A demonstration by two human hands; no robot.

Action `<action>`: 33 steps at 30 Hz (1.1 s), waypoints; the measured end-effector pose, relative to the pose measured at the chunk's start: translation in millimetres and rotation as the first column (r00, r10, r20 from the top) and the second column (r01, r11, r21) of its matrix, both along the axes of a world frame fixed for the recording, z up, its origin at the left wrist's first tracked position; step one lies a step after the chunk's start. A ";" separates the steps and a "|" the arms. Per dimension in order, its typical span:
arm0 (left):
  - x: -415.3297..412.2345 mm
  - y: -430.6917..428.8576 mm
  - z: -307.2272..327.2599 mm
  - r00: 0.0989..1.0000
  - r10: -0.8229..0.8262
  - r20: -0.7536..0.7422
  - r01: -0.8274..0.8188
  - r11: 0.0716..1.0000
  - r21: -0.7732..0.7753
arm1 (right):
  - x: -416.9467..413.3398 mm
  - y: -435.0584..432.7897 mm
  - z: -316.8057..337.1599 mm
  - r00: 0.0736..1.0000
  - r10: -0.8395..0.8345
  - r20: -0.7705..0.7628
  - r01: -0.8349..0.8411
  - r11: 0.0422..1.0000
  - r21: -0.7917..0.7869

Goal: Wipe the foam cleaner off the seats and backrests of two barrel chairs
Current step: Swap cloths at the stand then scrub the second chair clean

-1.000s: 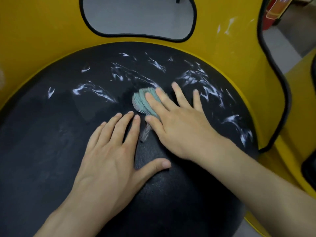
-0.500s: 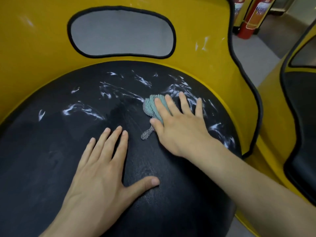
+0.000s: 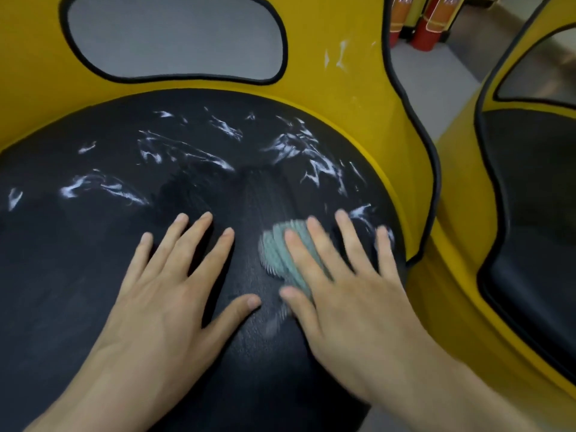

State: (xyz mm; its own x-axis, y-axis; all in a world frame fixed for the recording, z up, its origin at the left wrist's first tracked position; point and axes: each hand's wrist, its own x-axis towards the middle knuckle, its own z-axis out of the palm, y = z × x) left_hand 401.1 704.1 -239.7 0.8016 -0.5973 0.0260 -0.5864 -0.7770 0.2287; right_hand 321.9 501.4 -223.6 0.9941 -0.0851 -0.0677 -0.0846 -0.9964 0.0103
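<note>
Right hand [image 3: 352, 294] half hides blurred cloth [image 3: 274, 251]

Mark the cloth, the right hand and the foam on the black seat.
cloth [image 3: 276, 249]: head view, exposed teal left edge.
right hand [image 3: 352, 304]: head view, back of the hand.
foam [image 3: 293, 146]: head view, thickest white streak cluster, upper right.
</note>
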 end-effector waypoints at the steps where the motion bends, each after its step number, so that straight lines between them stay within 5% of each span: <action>1: -2.4 -5.0 2.4 1.000 -0.017 -0.003 0.017 1.000 -0.015 | 12.9 -1.0 1.7 1.000 -0.021 -0.003 0.021 1.000 -0.004; 9: -12.1 -17.1 -2.7 0.993 -0.121 -0.017 0.121 0.992 0.025 | -65.1 -11.7 -15.3 0.994 0.013 0.105 -0.009 0.999 -0.036; 18: 6.6 -30.1 1.6 0.992 -0.124 0.003 0.124 0.992 -0.018 | 1.4 -10.4 -12.1 0.987 -0.111 0.113 0.105 0.993 0.056; 23: 4.8 -30.9 1.8 0.993 -0.113 -0.019 0.113 0.993 -0.019 | -47.6 4.5 -17.8 0.986 -0.050 0.159 0.032 0.992 0.118; 30: 1.3 -30.5 4.8 0.996 -0.084 -0.033 0.083 0.996 -0.012 | -1.9 -8.1 -7.4 0.992 -0.074 0.099 0.056 0.982 0.179; 33: -0.3 -31.7 8.0 0.997 -0.073 -0.037 0.073 0.997 0.007 | -10.1 -11.8 4.1 0.981 -0.034 0.192 -0.014 0.970 0.245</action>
State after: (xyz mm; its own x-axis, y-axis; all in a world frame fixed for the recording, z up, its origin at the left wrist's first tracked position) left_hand 400.8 672.4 -231.7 0.7562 -0.6543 -0.0081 -0.6330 -0.7346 0.2445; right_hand 311.8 489.6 -219.5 0.9894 -0.1001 0.1055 -0.0710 -0.9656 -0.2502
